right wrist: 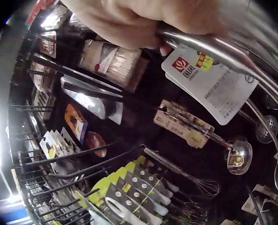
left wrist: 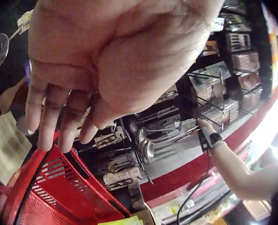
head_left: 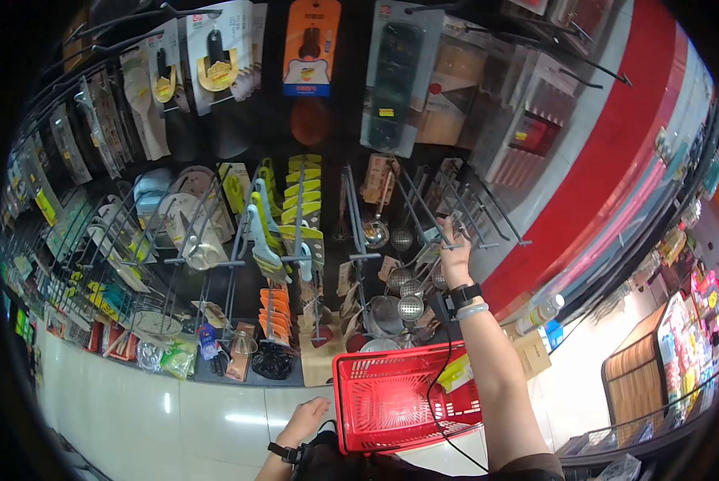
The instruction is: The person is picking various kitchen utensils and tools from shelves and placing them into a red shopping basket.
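While the fingers of the right hand point(head_left: 456, 255) grasp a steel utensil point(right wrist: 209, 45) at the upper handle, the fingers of the left hand point(left wrist: 115, 61) are extended and released. The utensil is located among the display hooks point(head_left: 365, 256); whether it is clear of its own hook cannot be determined. A white card point(right wrist: 214, 89) hangs just below the right fingers. Near the card hangs a ladle point(right wrist: 239, 157), with a whisk point(right wrist: 207, 185) farther down. A red basket point(head_left: 383, 401) is positioned just beside the left hand, with a yellow item point(head_left: 457, 373) at its right side.
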The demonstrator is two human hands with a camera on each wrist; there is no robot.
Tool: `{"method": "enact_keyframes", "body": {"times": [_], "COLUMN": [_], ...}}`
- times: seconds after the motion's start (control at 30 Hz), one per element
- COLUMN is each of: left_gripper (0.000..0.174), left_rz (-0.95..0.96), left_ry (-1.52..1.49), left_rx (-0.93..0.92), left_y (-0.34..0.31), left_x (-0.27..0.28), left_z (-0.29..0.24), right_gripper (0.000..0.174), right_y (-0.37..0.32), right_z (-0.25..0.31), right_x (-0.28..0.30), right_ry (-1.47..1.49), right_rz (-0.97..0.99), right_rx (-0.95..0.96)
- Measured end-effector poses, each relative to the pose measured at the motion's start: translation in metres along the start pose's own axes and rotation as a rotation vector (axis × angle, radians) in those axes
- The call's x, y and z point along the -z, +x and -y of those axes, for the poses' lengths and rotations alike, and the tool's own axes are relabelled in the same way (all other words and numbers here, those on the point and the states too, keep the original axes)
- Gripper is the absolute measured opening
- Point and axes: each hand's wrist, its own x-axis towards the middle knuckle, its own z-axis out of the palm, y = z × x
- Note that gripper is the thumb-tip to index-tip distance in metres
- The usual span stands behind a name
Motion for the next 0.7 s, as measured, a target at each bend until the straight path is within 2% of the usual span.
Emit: {"method": "enact_keyframes", "body": {"times": [0.07, 0.1, 0.2, 0.27, 0.33, 0.37, 0.47, 0.53, 0.63, 0.7], "left_gripper": [0.025, 0.025, 0.026, 0.027, 0.027, 0.027, 0.028, 0.027, 0.025, 0.025], "left_rz": [0.014, 0.030, 0.061, 0.080, 0.094, 0.096, 0.106, 0.136, 0.155, 0.160], "left_ry": [0.005, 0.008, -0.009, -0.027, -0.015, -0.006, 0.014, 0.015, 0.009, 0.018], "left_rx": [-0.022, -0.026, -0.021, -0.019, -0.031, -0.044, -0.044, -0.010, -0.003, -0.002], "left_y": [0.000, -0.001, -0.001, -0.001, -0.002, -0.003, -0.005, -0.008, -0.009, -0.009], "left_x": [-0.002, -0.004, -0.009, -0.015, -0.016, -0.016, -0.016, -0.016, -0.014, -0.016], "left_z": [-0.002, -0.004, -0.004, 0.001, -0.004, -0.006, -0.010, -0.012, -0.016, -0.012], "right_gripper": [0.030, 0.028, 0.027, 0.026, 0.025, 0.024, 0.025, 0.029, 0.030, 0.030], "right_y": [-0.010, -0.024, -0.037, -0.054, -0.066, -0.073, -0.086, -0.100, -0.122, -0.143], "right_z": [0.000, 0.022, 0.031, 0.058, 0.070, 0.076, 0.064, 0.060, 0.024, 0.003], "right_x": [0.012, 0.015, 0.029, 0.039, 0.048, 0.052, 0.081, 0.098, 0.130, 0.149], "right_ry": [-0.166, -0.174, -0.220, -0.206, -0.190, -0.090, 0.088, 0.108, 0.053, 0.118], "right_rz": [0.010, 0.003, -0.030, -0.006, 0.039, 0.041, 0.077, -0.019, -0.123, -0.243], "right_rx": [-0.032, -0.030, -0.102, -0.138, 0.015, -0.031, -0.154, -0.268, -0.324, -0.418]}}
